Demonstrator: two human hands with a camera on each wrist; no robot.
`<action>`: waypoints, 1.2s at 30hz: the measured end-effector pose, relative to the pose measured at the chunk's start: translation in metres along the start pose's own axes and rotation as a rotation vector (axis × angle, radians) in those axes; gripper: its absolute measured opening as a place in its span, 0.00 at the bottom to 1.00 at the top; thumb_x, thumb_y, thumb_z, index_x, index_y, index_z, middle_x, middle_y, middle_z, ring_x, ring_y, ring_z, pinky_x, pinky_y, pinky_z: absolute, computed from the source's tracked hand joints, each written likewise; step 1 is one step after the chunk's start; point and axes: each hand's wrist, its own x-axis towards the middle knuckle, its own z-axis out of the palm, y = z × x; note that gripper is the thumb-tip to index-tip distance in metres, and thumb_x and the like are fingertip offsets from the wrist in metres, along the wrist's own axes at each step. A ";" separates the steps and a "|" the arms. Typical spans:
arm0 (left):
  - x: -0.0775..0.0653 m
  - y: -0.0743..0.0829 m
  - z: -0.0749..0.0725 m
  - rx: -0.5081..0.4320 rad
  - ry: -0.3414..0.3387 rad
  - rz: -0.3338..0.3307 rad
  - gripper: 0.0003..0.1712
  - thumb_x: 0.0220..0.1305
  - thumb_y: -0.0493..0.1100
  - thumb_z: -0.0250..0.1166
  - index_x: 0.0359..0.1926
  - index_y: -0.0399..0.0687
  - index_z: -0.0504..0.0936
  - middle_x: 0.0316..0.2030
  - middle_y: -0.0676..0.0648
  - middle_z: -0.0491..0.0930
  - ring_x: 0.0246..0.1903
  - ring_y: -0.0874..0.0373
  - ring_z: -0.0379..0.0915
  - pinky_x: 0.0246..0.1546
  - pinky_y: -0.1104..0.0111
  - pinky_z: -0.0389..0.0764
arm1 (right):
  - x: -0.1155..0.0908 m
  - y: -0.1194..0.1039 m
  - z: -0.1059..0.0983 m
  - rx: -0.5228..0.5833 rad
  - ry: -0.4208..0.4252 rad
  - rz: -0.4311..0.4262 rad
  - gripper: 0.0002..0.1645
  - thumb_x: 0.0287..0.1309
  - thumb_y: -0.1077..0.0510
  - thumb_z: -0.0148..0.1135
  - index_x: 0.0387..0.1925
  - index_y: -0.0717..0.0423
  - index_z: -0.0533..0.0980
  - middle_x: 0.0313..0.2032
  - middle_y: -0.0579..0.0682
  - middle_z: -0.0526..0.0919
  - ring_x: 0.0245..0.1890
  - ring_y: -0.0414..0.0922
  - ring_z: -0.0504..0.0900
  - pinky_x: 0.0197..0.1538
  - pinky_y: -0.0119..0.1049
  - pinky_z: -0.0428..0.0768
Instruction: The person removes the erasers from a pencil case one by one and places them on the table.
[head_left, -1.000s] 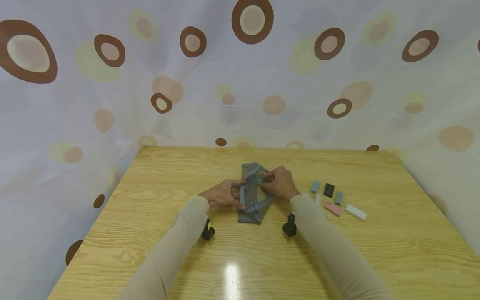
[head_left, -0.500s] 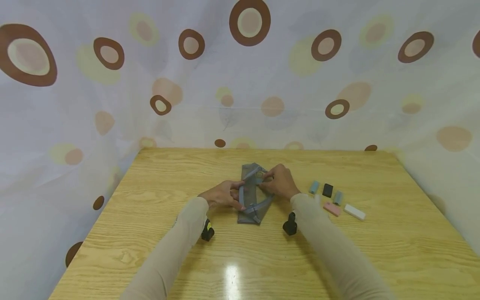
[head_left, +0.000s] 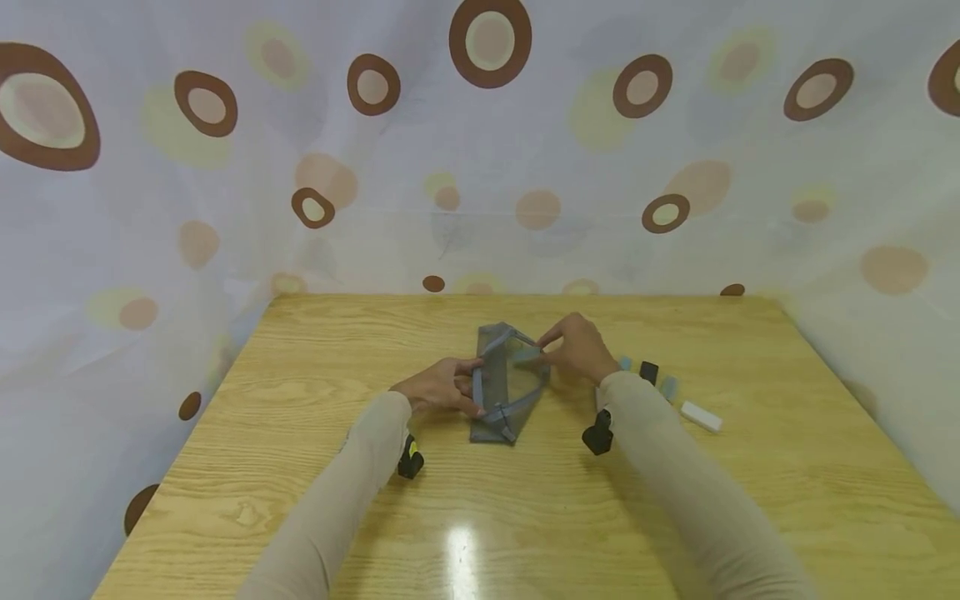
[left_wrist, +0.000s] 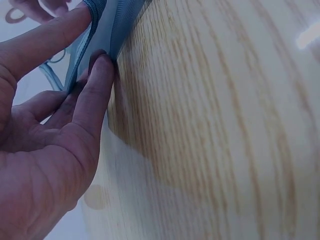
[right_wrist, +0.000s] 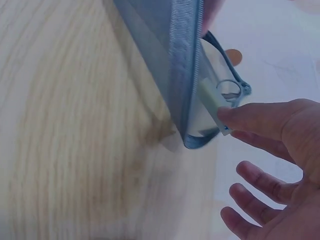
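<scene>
In the head view a grey-blue mesh zip pouch lies on the table with its mouth spread apart. My left hand pinches the near-left zip edge; the left wrist view shows the thumb and fingers on either side of that edge. At the opposite side of the mouth is my right hand. Its thumb and index finger pinch a small pale green block, whose far end reaches into the opening. The other fingers of the right hand are spread and hold nothing. A round zip-pull ring hangs beside the block.
Right of the pouch lie a blue-green block, a black block, a grey-green block and a white bar. The right sleeve covers part of this group. A patterned curtain stands behind the table.
My right hand has drawn a little to the right, and the pale green block shows more plainly at the opening. The right forearm now covers the pink block. The left hand keeps its hold.
</scene>
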 end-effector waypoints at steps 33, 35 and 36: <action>0.000 0.003 -0.001 -0.007 0.002 -0.001 0.57 0.54 0.19 0.69 0.79 0.35 0.48 0.73 0.36 0.60 0.60 0.41 0.76 0.56 0.60 0.81 | -0.063 0.084 -0.119 0.041 0.045 0.213 0.31 0.65 0.48 0.68 0.57 0.70 0.79 0.68 0.74 0.66 0.66 0.74 0.62 0.63 0.73 0.64; 0.000 0.002 -0.001 0.002 0.003 -0.002 0.57 0.54 0.20 0.70 0.79 0.35 0.48 0.73 0.36 0.60 0.59 0.41 0.77 0.57 0.60 0.81 | -0.073 0.093 -0.120 0.052 0.048 0.245 0.33 0.65 0.46 0.68 0.58 0.71 0.78 0.69 0.76 0.63 0.66 0.75 0.62 0.63 0.73 0.64; 0.000 0.002 0.000 0.003 0.004 -0.004 0.57 0.54 0.20 0.70 0.79 0.35 0.48 0.73 0.35 0.60 0.59 0.41 0.77 0.57 0.60 0.81 | -0.077 0.098 -0.121 0.058 0.052 0.259 0.34 0.66 0.46 0.67 0.59 0.71 0.77 0.69 0.76 0.62 0.66 0.75 0.62 0.62 0.73 0.65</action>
